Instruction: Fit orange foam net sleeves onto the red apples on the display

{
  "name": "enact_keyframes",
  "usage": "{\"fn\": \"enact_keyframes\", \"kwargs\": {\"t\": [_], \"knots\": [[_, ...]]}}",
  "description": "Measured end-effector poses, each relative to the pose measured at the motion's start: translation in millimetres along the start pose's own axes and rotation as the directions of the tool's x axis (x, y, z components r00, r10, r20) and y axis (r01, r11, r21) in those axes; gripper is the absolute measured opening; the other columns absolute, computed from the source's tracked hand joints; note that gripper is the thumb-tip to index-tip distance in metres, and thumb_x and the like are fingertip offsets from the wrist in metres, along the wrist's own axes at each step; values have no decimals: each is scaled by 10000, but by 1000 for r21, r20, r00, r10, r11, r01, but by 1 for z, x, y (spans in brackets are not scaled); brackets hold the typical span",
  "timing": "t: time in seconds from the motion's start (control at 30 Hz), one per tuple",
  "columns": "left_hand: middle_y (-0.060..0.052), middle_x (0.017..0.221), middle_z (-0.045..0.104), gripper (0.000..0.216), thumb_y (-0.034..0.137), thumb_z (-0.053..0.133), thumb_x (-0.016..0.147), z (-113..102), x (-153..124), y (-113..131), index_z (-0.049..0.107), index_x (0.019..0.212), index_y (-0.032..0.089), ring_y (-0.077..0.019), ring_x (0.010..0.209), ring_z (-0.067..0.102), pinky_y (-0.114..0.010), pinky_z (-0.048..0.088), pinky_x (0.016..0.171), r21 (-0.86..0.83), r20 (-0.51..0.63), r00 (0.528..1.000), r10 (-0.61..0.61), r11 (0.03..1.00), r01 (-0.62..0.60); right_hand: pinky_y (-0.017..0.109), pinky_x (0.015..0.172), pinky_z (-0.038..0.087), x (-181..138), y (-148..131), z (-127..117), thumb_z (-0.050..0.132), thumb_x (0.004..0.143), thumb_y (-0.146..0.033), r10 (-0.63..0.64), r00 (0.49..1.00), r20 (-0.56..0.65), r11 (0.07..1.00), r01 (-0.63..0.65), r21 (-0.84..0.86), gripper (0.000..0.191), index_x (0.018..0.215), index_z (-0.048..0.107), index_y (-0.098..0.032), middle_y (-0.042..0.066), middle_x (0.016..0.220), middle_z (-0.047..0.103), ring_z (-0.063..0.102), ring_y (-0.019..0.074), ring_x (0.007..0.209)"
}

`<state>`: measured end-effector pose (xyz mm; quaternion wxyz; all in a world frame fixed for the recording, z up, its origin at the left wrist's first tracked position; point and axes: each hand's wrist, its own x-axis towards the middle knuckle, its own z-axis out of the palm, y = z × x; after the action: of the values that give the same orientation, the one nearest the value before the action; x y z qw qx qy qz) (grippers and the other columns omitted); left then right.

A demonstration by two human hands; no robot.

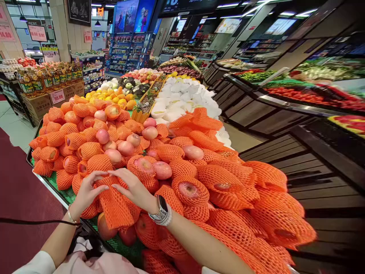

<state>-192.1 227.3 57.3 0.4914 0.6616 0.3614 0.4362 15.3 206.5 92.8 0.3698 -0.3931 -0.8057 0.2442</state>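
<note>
Foam net (117,209) | between left hand (87,192), right hand (136,190) | both pinching it

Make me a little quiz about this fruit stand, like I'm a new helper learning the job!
1. True or false: the left hand and the right hand both touch the same orange foam net.
2. Which wrist wears the watch? A) left B) right C) neither
3. Fill in: the mat under the netted apples is coloured ____.

Key: 1 true; 2 B; 3 green.
</note>
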Motion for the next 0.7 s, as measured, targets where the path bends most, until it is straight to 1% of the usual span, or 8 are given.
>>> {"fn": "enact_keyframes", "kwargs": {"t": [0.13, 0.27, 0.33, 0.4, 0.47, 0.5, 0.63, 0.7], "knots": [[-44, 836, 690, 205, 374, 723, 814, 6, 3, 0, 659, 818, 179, -195, 821, 632, -310, 490, 796, -25, -23, 999, -40, 999, 40, 337, 796, 479, -3, 5, 4, 666, 859, -513, 158, 985, 72, 979, -166, 118, 326, 860, 630, -189, 36, 860, 647, 591, 188, 834], [-39, 811, 660, 283, 430, 712, 824, 14, -1, -7, 586, 740, 191, -207, 879, 609, -343, 460, 860, -226, -46, 996, 71, 971, -79, 360, 869, 454, -3, 10, 6, 713, 832, -484, 114, 993, 21, 922, -113, 371, 309, 753, 635, -195, 44, 908, 628, 590, 187, 894], [-2, 681, 587, 390, 515, 721, 792, 21, -4, -13, 522, 687, 197, -181, 749, 585, -325, 466, 779, -412, -46, 994, 95, 905, -105, 386, 923, 442, -2, 11, 7, 738, 815, -451, 63, 998, 24, 796, -65, 602, 299, 712, 616, -198, 47, 915, 639, 601, 200, 953], [41, 590, 474, 484, 601, 721, 750, 28, -7, -17, 475, 655, 196, -130, 595, 485, -270, 421, 645, -524, 2, 998, 55, 851, -46, 373, 863, 456, -1, 11, 8, 753, 787, -468, 67, 992, 108, 563, -127, 817, 373, 658, 529, -199, 15, 768, 620, 605, 183, 826], [53, 597, 421, 519, 652, 707, 732, 33, -8, -19, 487, 666, 186, -101, 565, 398, -235, 353, 585, -518, 94, 995, -20, 853, 66, 314, 750, 441, 0, 11, 8, 753, 774, -501, 122, 969, 217, 374, -247, 894, 436, 653, 460, -203, -29, 642, 547, 532, 138, 653], [46, 632, 436, 515, 658, 701, 734, 34, -8, -18, 519, 696, 177, -101, 589, 393, -230, 343, 591, -476, 155, 986, -60, 870, 128, 288, 712, 419, 0, 13, 8, 759, 764, -513, 164, 953, 256, 340, -298, 892, 450, 661, 451, -201, -39, 638, 523, 489, 121, 621], [16, 747, 527, 469, 618, 700, 763, 30, -12, -14, 639, 848, 161, -133, 726, 457, -252, 375, 698, -266, 378, 914, -148, 928, 260, 235, 630, 325, -4, 23, 9, 749, 764, -555, 317, 905, 285, 477, -412, 777, 451, 718, 498, -184, -32, 735, 477, 401, 102, 653], [23, 698, 514, 474, 606, 753, 712, 27, -18, -14, 657, 793, 149, -126, 692, 448, -256, 369, 687, -256, 377, 907, -187, 920, 296, 228, 589, 279, -7, 28, 10, 729, 770, -586, 306, 888, 344, 546, -459, 701, 461, 736, 506, -184, -47, 697, 430, 343, 94, 620]]}}
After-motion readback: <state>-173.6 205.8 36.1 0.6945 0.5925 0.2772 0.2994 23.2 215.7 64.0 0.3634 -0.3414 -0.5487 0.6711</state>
